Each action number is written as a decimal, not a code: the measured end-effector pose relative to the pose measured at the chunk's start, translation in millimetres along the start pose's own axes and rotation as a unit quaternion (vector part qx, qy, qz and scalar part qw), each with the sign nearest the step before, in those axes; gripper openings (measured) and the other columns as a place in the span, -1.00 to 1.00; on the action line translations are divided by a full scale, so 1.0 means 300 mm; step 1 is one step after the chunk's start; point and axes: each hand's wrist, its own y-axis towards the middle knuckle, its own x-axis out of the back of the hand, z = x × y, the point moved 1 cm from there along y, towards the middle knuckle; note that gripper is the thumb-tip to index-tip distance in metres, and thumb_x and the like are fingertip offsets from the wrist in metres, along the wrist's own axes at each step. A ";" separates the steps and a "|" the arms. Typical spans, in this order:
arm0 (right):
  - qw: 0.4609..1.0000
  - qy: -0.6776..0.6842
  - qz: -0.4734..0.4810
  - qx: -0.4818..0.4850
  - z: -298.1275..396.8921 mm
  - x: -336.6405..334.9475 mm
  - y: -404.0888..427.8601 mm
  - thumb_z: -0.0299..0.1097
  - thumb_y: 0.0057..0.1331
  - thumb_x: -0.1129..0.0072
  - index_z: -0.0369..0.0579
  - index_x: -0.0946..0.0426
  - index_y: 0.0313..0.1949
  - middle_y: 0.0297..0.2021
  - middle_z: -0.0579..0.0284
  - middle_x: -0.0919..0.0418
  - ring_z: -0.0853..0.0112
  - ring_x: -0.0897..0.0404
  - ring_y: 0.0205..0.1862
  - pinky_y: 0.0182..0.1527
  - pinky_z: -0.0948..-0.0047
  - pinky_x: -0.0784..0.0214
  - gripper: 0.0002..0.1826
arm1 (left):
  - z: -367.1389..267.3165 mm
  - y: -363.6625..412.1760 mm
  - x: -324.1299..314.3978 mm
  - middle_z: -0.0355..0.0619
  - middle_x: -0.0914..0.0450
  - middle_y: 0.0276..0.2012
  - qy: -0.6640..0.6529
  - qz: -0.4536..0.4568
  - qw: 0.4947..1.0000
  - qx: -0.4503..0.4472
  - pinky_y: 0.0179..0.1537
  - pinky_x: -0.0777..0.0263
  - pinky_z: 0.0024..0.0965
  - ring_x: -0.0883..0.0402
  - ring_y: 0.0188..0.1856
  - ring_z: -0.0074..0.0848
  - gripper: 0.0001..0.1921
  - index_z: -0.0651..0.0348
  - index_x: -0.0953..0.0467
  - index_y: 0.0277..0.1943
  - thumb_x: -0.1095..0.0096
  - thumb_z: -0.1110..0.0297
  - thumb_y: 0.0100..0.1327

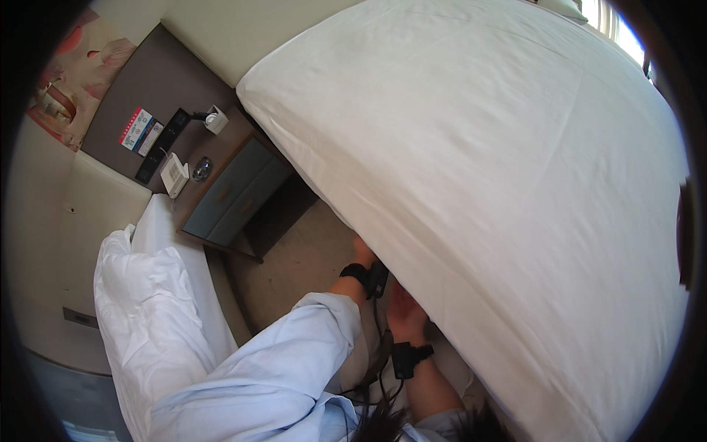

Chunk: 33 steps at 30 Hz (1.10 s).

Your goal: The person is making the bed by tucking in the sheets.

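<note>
A broad bed mattress under a white sheet (469, 154) fills the right side, its near edge running diagonally past me. My left hand (363, 250) reaches to the lower edge of that side; its fingers are out of sight beneath it. Closer to me, my right hand (406, 315) is at the same edge, palm partly in view and fingertips in shadow under the overhang. Whether either hand grips the sheet or mattress is hidden. Black straps with small boxes and cables circle both wrists, the left strap (371, 278) and the right strap (409, 359).
Beyond my left arm stands a nightstand (235, 193) with drawers, a glass ashtray (202, 168), a white telephone-like device (174, 175) and a white box (216, 120). A crumpled white duvet (154, 304) lies on another bed at left. Carpet (295, 259) shows between the beds.
</note>
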 end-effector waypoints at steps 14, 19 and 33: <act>0.995 0.018 0.079 -0.050 -0.063 0.014 0.064 -0.54 0.21 -0.07 -0.11 -0.45 0.07 0.06 0.10 -0.49 0.21 -0.39 0.18 0.34 0.16 -0.14 -0.61 | -0.190 0.086 0.112 0.02 -0.40 0.18 0.271 0.123 0.955 0.004 0.20 -0.30 -0.07 -0.42 0.16 -0.16 -0.43 0.27 -0.18 0.30 0.10 0.05 0.39; 0.999 0.001 0.016 -0.035 0.075 0.034 0.087 -0.60 0.16 -0.03 -0.21 -0.43 0.06 0.09 0.02 -0.45 0.17 -0.36 0.19 0.39 0.15 -0.06 -0.58 | -0.114 -0.017 -0.040 0.01 -0.41 0.18 0.040 -0.036 0.973 0.226 0.19 -0.33 -0.14 -0.43 0.19 -0.22 -0.54 0.25 -0.29 0.22 0.17 0.10 0.43; 0.991 -0.067 -0.011 0.117 0.009 -0.052 0.080 -0.68 0.06 0.04 -0.27 -0.40 0.09 0.15 -0.04 -0.42 0.13 -0.29 0.29 0.44 0.10 0.01 -0.48 | -0.203 0.050 -0.040 -0.04 -0.19 0.38 -0.340 0.119 0.886 0.290 0.40 0.08 -0.09 -0.12 0.40 -0.20 -0.03 0.11 -0.11 0.40 0.24 -0.53 0.17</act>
